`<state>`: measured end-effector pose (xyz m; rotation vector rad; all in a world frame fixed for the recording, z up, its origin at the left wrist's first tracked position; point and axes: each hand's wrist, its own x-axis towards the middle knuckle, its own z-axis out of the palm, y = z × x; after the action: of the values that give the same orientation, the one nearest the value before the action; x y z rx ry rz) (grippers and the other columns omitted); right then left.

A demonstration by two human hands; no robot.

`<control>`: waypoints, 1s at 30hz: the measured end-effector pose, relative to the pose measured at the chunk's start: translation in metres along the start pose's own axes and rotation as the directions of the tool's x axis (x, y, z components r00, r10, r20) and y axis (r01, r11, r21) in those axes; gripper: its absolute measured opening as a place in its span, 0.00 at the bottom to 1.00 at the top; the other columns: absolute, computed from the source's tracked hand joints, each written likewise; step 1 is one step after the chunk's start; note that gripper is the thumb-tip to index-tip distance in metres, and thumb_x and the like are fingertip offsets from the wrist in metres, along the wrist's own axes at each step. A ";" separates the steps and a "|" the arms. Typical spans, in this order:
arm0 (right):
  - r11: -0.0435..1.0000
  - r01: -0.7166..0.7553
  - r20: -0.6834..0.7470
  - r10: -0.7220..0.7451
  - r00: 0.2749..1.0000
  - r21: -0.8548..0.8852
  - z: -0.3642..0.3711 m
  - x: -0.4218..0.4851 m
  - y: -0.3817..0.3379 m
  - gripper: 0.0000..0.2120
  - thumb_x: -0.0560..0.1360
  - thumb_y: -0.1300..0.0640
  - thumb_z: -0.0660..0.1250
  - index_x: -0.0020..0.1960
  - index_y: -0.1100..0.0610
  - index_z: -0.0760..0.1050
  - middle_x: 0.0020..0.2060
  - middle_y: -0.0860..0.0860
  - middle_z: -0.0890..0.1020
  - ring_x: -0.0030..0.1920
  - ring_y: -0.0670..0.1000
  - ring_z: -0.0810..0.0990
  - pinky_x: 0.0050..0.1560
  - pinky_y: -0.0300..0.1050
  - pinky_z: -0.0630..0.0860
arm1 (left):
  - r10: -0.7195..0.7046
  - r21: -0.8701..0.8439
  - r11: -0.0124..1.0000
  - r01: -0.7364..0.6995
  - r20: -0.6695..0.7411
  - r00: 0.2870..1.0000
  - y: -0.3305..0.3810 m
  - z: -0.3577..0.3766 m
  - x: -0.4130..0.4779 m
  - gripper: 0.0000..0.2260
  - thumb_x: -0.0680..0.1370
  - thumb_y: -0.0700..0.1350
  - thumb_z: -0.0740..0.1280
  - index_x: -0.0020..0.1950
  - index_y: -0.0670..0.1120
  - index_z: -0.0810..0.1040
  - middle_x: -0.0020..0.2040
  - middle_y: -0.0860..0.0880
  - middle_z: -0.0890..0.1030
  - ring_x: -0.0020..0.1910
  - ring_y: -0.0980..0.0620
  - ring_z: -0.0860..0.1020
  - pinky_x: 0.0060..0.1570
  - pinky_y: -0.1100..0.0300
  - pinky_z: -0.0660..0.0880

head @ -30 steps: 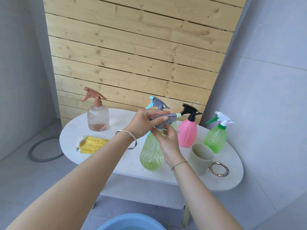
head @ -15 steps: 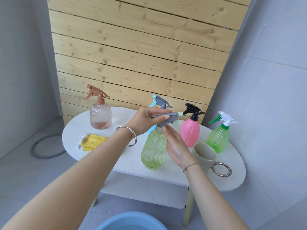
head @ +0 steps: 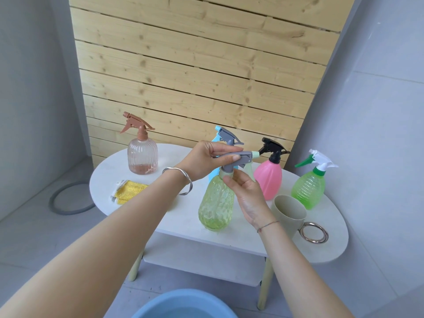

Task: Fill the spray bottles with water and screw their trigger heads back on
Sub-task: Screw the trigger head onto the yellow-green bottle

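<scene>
A yellow-green textured spray bottle (head: 216, 205) stands near the front of the white oval table (head: 179, 221). Its grey trigger head (head: 243, 157) sits on the neck. My left hand (head: 206, 160) pinches the top of that head from the left. My right hand (head: 247, 196) is at the grey collar, thumb and fingers around it. Behind stand a light-blue bottle with a grey head (head: 228, 136), a pink bottle with a black head (head: 269, 177), a green bottle with a white head (head: 309, 189) and a clear bottle with a brown head (head: 142, 157).
A beige cup (head: 289, 212) with a metal ring handle stands right of my right wrist. A yellow cloth (head: 128, 190) lies at the table's left. A blue basin (head: 183, 304) holding water sits on the floor below. Wooden slats and grey walls stand behind.
My right hand has slid from under the trigger down to the collar at the bottle's neck. The left hand keeps its hold on the head. The camera has moved closer.
</scene>
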<state>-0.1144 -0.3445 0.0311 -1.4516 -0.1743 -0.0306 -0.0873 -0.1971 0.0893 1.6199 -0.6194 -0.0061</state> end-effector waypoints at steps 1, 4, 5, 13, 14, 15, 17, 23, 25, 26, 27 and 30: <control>1.000 0.018 -0.035 -0.018 0.999 0.002 0.003 0.000 0.001 0.12 0.69 0.61 0.72 0.52 0.54 0.78 0.48 0.49 0.81 0.52 0.44 0.77 0.56 0.40 0.70 | 0.004 0.001 1.000 -0.004 -0.003 1.000 0.000 0.000 0.000 0.11 0.77 0.39 0.69 0.59 0.46 0.80 0.54 0.47 0.83 0.53 0.60 0.80 0.55 0.70 0.73; 0.999 0.039 0.064 -0.038 0.997 -0.022 0.005 0.003 0.000 0.15 0.73 0.58 0.70 0.58 0.52 0.74 0.55 0.46 0.78 0.57 0.41 0.75 0.58 0.37 0.71 | 0.007 -0.027 1.000 -0.007 -0.006 1.000 -0.001 0.001 -0.002 0.11 0.76 0.39 0.69 0.58 0.48 0.80 0.50 0.54 0.84 0.51 0.61 0.81 0.52 0.70 0.73; 0.999 0.025 0.142 -0.022 0.990 -0.023 0.002 0.003 -0.001 0.17 0.74 0.54 0.67 0.62 0.51 0.72 0.60 0.45 0.77 0.62 0.40 0.73 0.60 0.35 0.71 | 0.006 -0.031 1.000 -0.006 -0.004 1.000 -0.001 0.000 -0.002 0.11 0.76 0.39 0.69 0.58 0.48 0.81 0.49 0.54 0.84 0.51 0.61 0.81 0.53 0.70 0.73; 1.000 0.003 0.010 -0.003 1.000 -0.019 0.008 0.004 -0.002 0.15 0.73 0.59 0.71 0.58 0.53 0.74 0.56 0.48 0.79 0.61 0.45 0.74 0.58 0.38 0.69 | 0.013 -0.031 0.999 -0.014 -0.010 1.000 -0.002 0.001 -0.001 0.12 0.76 0.39 0.69 0.59 0.47 0.80 0.52 0.50 0.84 0.52 0.59 0.81 0.55 0.68 0.74; 1.000 -0.003 0.089 0.005 0.996 -0.026 0.004 0.004 -0.003 0.17 0.74 0.55 0.70 0.62 0.53 0.73 0.60 0.47 0.78 0.64 0.45 0.72 0.61 0.39 0.68 | 0.015 -0.032 0.999 -0.015 -0.016 1.000 -0.002 0.001 -0.001 0.12 0.76 0.39 0.69 0.59 0.46 0.80 0.52 0.48 0.84 0.52 0.58 0.81 0.55 0.68 0.74; 1.000 -0.022 0.161 0.025 0.987 -0.020 -0.001 0.004 -0.004 0.19 0.75 0.52 0.67 0.65 0.54 0.71 0.63 0.47 0.76 0.66 0.43 0.71 0.65 0.40 0.67 | 0.015 -0.033 0.999 -0.016 -0.022 1.000 -0.002 0.001 -0.001 0.12 0.76 0.39 0.69 0.59 0.46 0.80 0.53 0.46 0.83 0.52 0.57 0.81 0.55 0.67 0.75; 0.998 -0.059 0.199 0.056 0.978 0.008 -0.005 0.003 -0.004 0.20 0.76 0.50 0.64 0.66 0.55 0.72 0.65 0.47 0.76 0.67 0.43 0.70 0.68 0.42 0.64 | 0.014 -0.034 0.999 -0.015 -0.032 0.999 -0.003 0.002 -0.001 0.12 0.76 0.38 0.69 0.60 0.45 0.80 0.53 0.44 0.83 0.52 0.58 0.81 0.54 0.66 0.76; 1.000 -0.005 0.033 0.005 0.999 -0.018 0.008 0.003 -0.005 0.13 0.74 0.58 0.70 0.57 0.53 0.74 0.53 0.46 0.79 0.57 0.41 0.75 0.60 0.41 0.66 | 0.005 -0.043 0.999 -0.006 -0.019 1.000 -0.002 0.001 -0.002 0.12 0.76 0.38 0.69 0.60 0.46 0.80 0.50 0.51 0.84 0.51 0.59 0.81 0.53 0.69 0.74; 1.000 -0.020 0.173 0.021 0.985 -0.005 0.001 0.003 -0.005 0.19 0.74 0.49 0.67 0.63 0.51 0.73 0.62 0.45 0.77 0.65 0.42 0.71 0.66 0.43 0.64 | 0.005 -0.035 0.999 -0.006 -0.025 1.000 -0.002 0.001 -0.002 0.12 0.76 0.38 0.69 0.59 0.46 0.80 0.49 0.53 0.84 0.51 0.59 0.81 0.54 0.67 0.75; 0.999 -0.042 0.205 0.040 0.978 0.006 -0.003 0.003 -0.004 0.21 0.74 0.47 0.65 0.65 0.51 0.73 0.64 0.45 0.76 0.67 0.43 0.69 0.69 0.44 0.62 | 0.006 -0.026 1.000 -0.007 -0.028 1.000 -0.002 0.001 -0.002 0.11 0.76 0.39 0.69 0.58 0.47 0.80 0.48 0.53 0.84 0.51 0.59 0.81 0.54 0.65 0.76; 0.998 -0.062 0.198 0.057 0.979 0.022 -0.004 0.003 -0.003 0.21 0.73 0.47 0.65 0.64 0.52 0.74 0.64 0.46 0.77 0.68 0.44 0.70 0.70 0.45 0.61 | 0.007 -0.021 1.000 -0.008 -0.030 1.000 -0.002 0.001 -0.002 0.11 0.76 0.39 0.69 0.58 0.48 0.81 0.48 0.54 0.84 0.50 0.59 0.81 0.54 0.65 0.77; 0.998 -0.043 0.080 0.039 0.996 0.051 0.004 0.002 -0.003 0.16 0.71 0.51 0.71 0.57 0.54 0.78 0.56 0.49 0.79 0.59 0.45 0.75 0.65 0.42 0.66 | 0.004 -0.033 0.999 -0.005 -0.028 1.000 -0.002 0.001 -0.002 0.12 0.76 0.39 0.69 0.59 0.47 0.80 0.47 0.56 0.84 0.48 0.61 0.81 0.51 0.69 0.75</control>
<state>-0.1132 -0.3407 0.0344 -1.4038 -0.2088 0.0646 -0.0888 -0.1975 0.0864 1.5835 -0.5986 0.0098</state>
